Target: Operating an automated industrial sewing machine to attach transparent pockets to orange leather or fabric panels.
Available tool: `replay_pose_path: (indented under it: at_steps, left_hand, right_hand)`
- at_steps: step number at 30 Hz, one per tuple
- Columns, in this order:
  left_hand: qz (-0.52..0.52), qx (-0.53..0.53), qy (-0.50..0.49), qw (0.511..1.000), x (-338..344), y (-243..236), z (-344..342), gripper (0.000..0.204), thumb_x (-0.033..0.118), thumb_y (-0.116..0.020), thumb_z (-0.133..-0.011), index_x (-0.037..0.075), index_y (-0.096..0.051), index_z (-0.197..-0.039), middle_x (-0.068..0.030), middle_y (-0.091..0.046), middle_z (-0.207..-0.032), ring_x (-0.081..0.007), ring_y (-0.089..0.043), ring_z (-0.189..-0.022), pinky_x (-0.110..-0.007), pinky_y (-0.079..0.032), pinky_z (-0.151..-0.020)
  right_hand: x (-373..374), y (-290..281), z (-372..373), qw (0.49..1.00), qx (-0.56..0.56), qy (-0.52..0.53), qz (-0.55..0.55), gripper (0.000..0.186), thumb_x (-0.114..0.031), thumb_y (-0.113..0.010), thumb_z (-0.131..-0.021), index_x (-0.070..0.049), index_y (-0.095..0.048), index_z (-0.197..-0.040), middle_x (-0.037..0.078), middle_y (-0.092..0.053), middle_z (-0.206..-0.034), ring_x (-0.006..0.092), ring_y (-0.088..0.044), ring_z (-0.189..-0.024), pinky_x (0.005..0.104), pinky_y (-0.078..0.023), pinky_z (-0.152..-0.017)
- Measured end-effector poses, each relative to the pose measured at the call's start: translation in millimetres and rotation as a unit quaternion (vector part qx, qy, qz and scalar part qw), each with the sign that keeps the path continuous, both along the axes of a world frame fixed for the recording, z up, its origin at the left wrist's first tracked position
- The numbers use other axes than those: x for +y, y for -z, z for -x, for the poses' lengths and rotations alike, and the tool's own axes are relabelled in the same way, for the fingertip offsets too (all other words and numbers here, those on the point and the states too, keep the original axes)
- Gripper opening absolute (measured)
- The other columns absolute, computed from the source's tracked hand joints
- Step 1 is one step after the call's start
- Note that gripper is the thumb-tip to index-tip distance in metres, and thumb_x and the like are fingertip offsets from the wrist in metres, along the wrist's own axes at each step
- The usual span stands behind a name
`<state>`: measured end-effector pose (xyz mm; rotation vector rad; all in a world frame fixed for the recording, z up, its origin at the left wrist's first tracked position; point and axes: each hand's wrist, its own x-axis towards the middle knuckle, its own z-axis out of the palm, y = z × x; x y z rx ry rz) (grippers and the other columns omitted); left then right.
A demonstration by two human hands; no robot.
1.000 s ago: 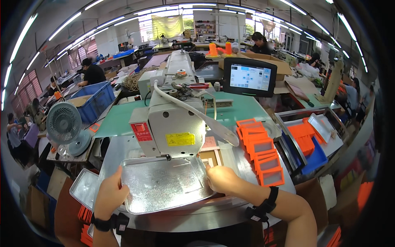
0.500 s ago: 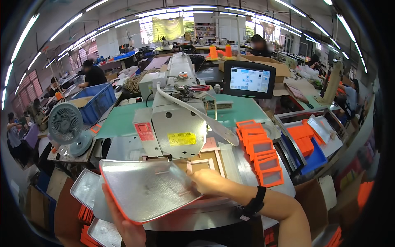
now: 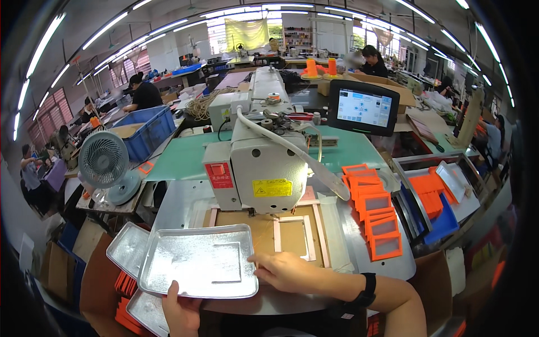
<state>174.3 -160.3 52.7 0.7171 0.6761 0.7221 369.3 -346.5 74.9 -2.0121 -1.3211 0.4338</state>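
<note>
Shining in front-left of the sewing machine (image 3: 269, 163), the tray (image 3: 188, 255) looks light, stiff, slippery: left hand (image 3: 182, 315) pinches its near rim, good hold; right hand (image 3: 286, 271), half-curled alongside, maybe gripping, can't tell.

left hand (image 3: 182, 315), right hand (image 3: 287, 272): bare | black right-wrist strap (image 3: 368, 285) | dark module (image 3: 353, 308) (pale label (image 3: 347, 316))

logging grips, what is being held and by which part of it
A shallow silver tray: the left hand grips its near edge, thumb over the rim. The right hand is at its right edge; whether it grips there cannot be told.
</note>
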Motion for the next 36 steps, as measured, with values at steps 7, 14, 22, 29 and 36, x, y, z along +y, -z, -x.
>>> replay_pose_path:
  at_steps: [7, 14, 22, 29, 36]
  left_hand:
    - [-0.016, -0.030, -0.026, 0.999, 6.1, 10.4, 29.9, 0.043, 0.013, -0.058, -0.098, -0.002, -0.047, -0.136, -0.0148, -0.059, -0.129, -0.0306, -0.057, -0.116, -0.046, -0.047, -0.099]
    - [-0.047, -0.207, -0.033, 0.977, 25.4, -17.5, 35.5, 0.045, 0.021, -0.059, -0.097, 0.003, -0.048, -0.137, -0.0152, -0.053, -0.138, -0.0316, -0.053, -0.124, -0.047, -0.044, -0.104]
    - [-0.075, -0.299, -0.011, 0.951, 29.7, -10.3, -25.5, 0.034, 0.019, -0.061, -0.098, 0.006, -0.053, -0.129, -0.0058, -0.061, -0.127, -0.0225, -0.057, -0.120, -0.046, -0.047, -0.105]
    - [-0.023, -0.307, -0.023, 0.951, 43.3, -9.1, -26.5, 0.035, 0.022, -0.057, -0.100, 0.006, -0.052, -0.131, -0.0078, -0.060, -0.131, -0.0234, -0.058, -0.121, -0.048, -0.048, -0.104]
    - [0.042, -0.324, 0.008, 0.945, 36.8, -13.1, -30.2, 0.037, 0.023, -0.057, -0.100, 0.007, -0.053, -0.133, -0.0058, -0.061, -0.131, -0.0225, -0.060, -0.119, -0.045, -0.048, -0.105]
  right_hand:
    - [3.8, 17.3, -22.0, 0.985, -0.140, 0.003, -0.098, 0.021, -0.009, -0.065, -0.088, -0.003, -0.059, -0.107, 0.014, -0.061, -0.096, 0.0361, -0.064, -0.085, 0.0420, -0.055, -0.071]
    - [-48.3, -29.0, -34.1, 0.971, -0.055, 0.124, -0.199, 0.007, -0.005, -0.070, -0.086, 0.000, -0.067, -0.090, 0.007, -0.067, -0.081, 0.0173, -0.062, -0.070, 0.0301, -0.050, -0.064]
    - [-28.3, -4.2, -95.7, 0.927, 0.074, 0.195, -0.313, 0.017, -0.011, -0.069, -0.087, -0.001, -0.061, -0.076, 0.000, -0.055, -0.070, 0.0071, -0.048, -0.065, 0.0244, -0.040, -0.059]
    - [-47.5, 21.8, -110.0, 0.924, 0.148, 0.208, -0.284, 0.007, -0.008, -0.065, -0.089, 0.000, -0.065, -0.089, 0.005, -0.064, -0.082, 0.0090, -0.058, -0.073, 0.0256, -0.047, -0.069]
    - [-0.4, -13.0, -13.6, 0.989, 0.133, -0.058, -0.014, 0.019, -0.015, -0.063, -0.095, -0.002, -0.069, -0.107, 0.008, -0.070, -0.084, 0.0159, -0.065, -0.073, 0.0308, -0.052, -0.069]
